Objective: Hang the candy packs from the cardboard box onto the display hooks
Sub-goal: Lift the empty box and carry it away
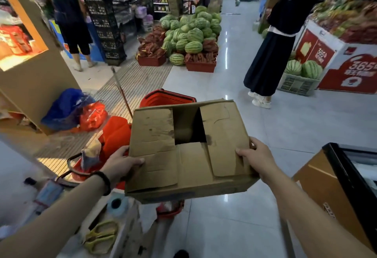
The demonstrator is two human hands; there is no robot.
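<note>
Both hands hold the cardboard box [189, 147] in the air above a red shopping basket [163, 98], its flaps half folded over the top. The left hand [122, 163] grips the near left corner, thumb on a flap, fingers [120, 151] curled round the side; the right hand [255, 160] grips the near right edge likewise. No candy packs show through the dark gap, and no display hooks are in sight. This looks like the fetching step; next the box needs setting down near the hooks and opening
</note>
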